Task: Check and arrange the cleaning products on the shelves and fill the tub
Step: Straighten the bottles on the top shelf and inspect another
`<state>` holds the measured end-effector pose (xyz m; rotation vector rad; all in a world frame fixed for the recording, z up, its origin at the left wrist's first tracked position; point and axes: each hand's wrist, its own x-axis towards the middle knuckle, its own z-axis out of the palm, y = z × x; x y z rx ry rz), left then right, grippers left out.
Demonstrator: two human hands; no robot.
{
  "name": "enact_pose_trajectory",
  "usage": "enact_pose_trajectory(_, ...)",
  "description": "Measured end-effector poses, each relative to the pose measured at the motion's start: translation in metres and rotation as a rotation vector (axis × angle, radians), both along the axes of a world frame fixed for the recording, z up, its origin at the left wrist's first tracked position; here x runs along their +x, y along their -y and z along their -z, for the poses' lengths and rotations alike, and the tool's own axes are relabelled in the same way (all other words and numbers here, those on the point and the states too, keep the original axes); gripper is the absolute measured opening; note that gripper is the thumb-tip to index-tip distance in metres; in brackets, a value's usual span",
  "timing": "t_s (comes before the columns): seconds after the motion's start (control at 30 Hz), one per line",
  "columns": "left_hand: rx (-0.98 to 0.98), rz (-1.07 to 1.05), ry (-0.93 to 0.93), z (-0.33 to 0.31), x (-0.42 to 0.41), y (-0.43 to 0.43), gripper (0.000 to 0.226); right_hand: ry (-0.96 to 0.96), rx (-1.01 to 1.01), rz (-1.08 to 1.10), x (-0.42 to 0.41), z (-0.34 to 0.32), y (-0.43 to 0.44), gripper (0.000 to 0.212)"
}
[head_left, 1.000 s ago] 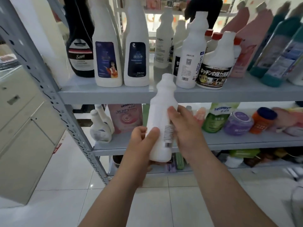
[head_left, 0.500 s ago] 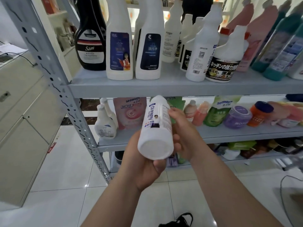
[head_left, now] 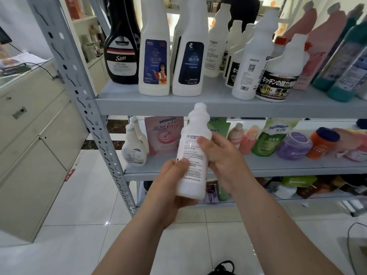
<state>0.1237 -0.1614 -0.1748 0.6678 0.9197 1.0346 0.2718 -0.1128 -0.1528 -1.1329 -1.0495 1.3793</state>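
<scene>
As I face the grey shelving (head_left: 79, 90), my left hand (head_left: 170, 187) grips the white bottle (head_left: 193, 153) low down, thumb on its printed label, while my right hand (head_left: 222, 161) clasps its side; the bottle is held nearly upright, its top level with the upper shelf (head_left: 151, 106)

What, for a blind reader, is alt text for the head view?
The left hand and right hand hold a white bottle, label toward the camera, before a grey rack. Cleaning bottles stand on its upper shelf; pouches and jars on the lower.
</scene>
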Motion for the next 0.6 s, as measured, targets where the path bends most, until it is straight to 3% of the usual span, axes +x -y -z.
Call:
enact_pose_trajectory(0.1, -0.05, 0.023, 0.098, 0.001, -0.006, 0.003, 0.062, -0.161, -0.109, -0.107, -0.003, 0.0, 0.002, 0.057)
enact_pose_trajectory(0.2, -0.067, 0.124, 0.152, 0.003, -0.005, 0.004, 0.053, -0.228, -0.132, -0.181, -0.008, -0.003, 0.008, 0.078)
enact_pose_trajectory(0.33, 0.01, 0.087, -0.03, 0.003, -0.001, 0.004, 0.045, 0.012, 0.061, -0.042, -0.007, -0.009, 0.013, 0.052)
enact_pose_trajectory(0.43, 0.065, -0.019, -0.204, 0.004, 0.005, 0.008, 0.041, 0.118, 0.115, 0.016, -0.01, -0.005, 0.017, 0.056)
enact_pose_trajectory(0.5, -0.025, -0.083, -0.138, 0.01, 0.005, 0.011, 0.037, 0.122, 0.114, -0.017, -0.012, -0.006, 0.02, 0.052)
enact_pose_trajectory(0.6, -0.136, -0.033, 0.195, 0.012, -0.001, 0.012, 0.025, 0.154, 0.13, -0.092, -0.01, -0.009, 0.022, 0.048)
